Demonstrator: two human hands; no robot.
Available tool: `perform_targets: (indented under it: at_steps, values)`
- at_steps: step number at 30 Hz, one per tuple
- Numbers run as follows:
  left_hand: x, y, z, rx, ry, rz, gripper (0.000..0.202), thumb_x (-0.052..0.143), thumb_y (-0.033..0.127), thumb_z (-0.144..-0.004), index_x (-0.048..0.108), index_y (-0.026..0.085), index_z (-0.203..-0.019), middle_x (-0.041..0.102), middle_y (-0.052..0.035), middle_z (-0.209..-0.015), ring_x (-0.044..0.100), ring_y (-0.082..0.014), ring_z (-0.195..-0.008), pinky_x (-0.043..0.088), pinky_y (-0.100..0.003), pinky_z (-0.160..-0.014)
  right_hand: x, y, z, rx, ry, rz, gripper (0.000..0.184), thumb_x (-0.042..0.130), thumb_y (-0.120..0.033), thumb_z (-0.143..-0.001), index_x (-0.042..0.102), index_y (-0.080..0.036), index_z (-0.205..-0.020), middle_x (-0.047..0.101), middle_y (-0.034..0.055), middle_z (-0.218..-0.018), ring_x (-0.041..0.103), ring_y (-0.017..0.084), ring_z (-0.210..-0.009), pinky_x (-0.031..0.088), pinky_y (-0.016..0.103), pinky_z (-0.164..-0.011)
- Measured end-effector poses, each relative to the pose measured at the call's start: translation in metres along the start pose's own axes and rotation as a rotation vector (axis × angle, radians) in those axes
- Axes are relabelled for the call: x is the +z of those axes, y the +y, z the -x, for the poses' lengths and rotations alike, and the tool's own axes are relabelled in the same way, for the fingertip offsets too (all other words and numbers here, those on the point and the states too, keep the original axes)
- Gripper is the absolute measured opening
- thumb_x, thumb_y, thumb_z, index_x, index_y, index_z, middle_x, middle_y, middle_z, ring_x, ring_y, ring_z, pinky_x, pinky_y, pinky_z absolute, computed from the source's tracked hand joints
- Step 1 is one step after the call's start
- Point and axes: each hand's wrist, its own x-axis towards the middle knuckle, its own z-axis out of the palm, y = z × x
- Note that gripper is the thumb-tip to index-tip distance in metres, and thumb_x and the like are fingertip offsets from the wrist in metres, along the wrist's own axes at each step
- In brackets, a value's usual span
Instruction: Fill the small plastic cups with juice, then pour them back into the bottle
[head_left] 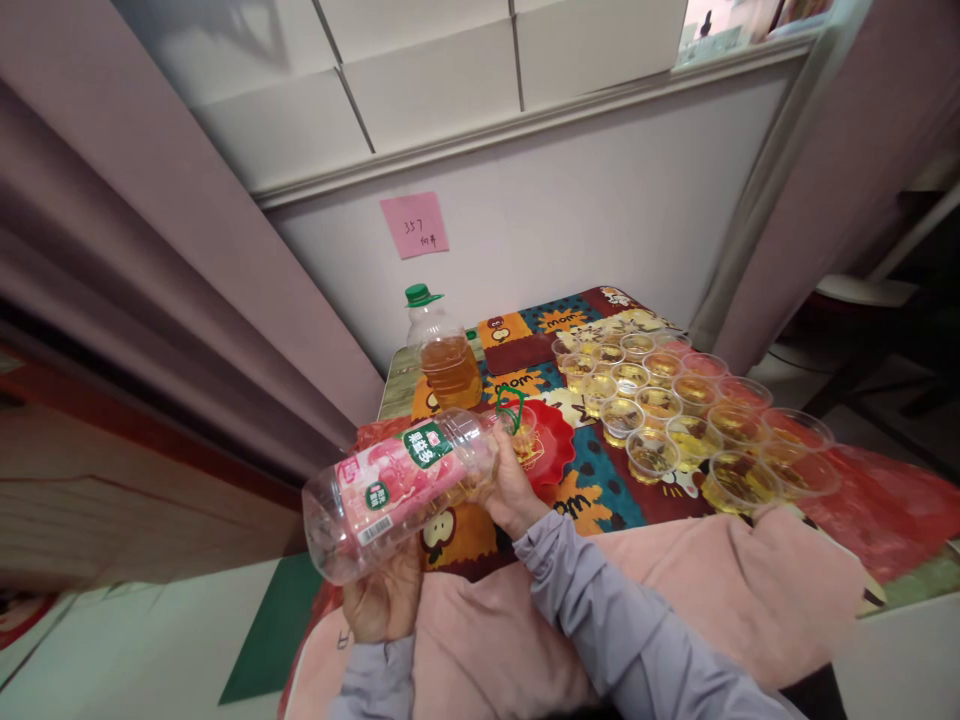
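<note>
A clear plastic bottle with a pink label (397, 480) is tipped almost flat, its mouth over a small clear cup (525, 432) on a red plate (556, 445). My left hand (384, 600) grips the bottle's base end from below. My right hand (510, 490) wraps round the bottle near its neck, next to the cup. A loose green cap ring hangs at the bottle's mouth.
Several small clear cups of yellow liquid (675, 410) stand in rows on a patterned tablecloth (600, 490) to the right. A second bottle with a green cap (442, 350) stands behind, part full. A pink cloth (712, 580) covers my lap. A pink note (414, 225) hangs on the wall.
</note>
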Motion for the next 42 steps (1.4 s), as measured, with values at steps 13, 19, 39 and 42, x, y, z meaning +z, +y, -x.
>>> perform_targets:
  at_steps: [13, 19, 39, 42]
  values:
    - [0.007, -0.003, 0.0, 0.011, -0.006, -0.017, 0.071, 0.052, 0.049, -0.11, 0.025, 0.039, -0.175, 0.055, -0.0016, -0.17, 0.053, -0.0236, -0.155, 0.055, -0.041, -0.12, 0.003, -0.001, 0.001, -0.016, -0.032, 0.001, 0.062, 0.051, -0.08, -0.102, 0.072, -0.024, -0.117, 0.083, 0.0034, -0.086, 0.077, 0.021, -0.068, 0.062, 0.034, -0.063]
    - [0.009, 0.0, -0.002, -0.01, 0.006, -0.031, 0.074, 0.06, 0.043, -0.106, 0.028, 0.038, -0.173, 0.056, -0.0023, -0.169, 0.058, -0.0267, -0.152, 0.058, -0.045, -0.117, 0.005, -0.003, 0.003, 0.003, -0.013, -0.001, 0.059, 0.041, -0.073, -0.109, 0.073, -0.023, -0.114, 0.082, 0.0033, -0.086, 0.076, 0.02, -0.066, 0.062, 0.034, -0.062]
    - [0.045, -0.007, -0.004, 0.139, 0.218, -0.361, 0.068, 0.06, 0.053, -0.105, 0.042, 0.036, -0.168, 0.054, -0.0004, -0.171, 0.057, -0.0273, -0.152, 0.062, -0.044, -0.112, 0.003, 0.003, 0.002, -0.138, 0.07, 0.036, 0.043, 0.073, -0.065, -0.096, 0.071, -0.026, -0.114, 0.081, -0.001, -0.089, 0.073, 0.015, -0.064, 0.057, 0.024, -0.055]
    - [0.065, -0.006, -0.004, 0.194, 0.216, -0.453, 0.077, 0.072, 0.055, -0.098, 0.046, 0.031, -0.166, 0.049, -0.0063, -0.174, 0.05, -0.0353, -0.157, 0.061, -0.051, -0.113, 0.005, 0.003, 0.003, -0.17, 0.041, 0.077, 0.045, 0.075, -0.064, -0.094, 0.073, -0.024, -0.116, 0.082, 0.0005, -0.091, 0.074, 0.016, -0.068, 0.059, 0.025, -0.057]
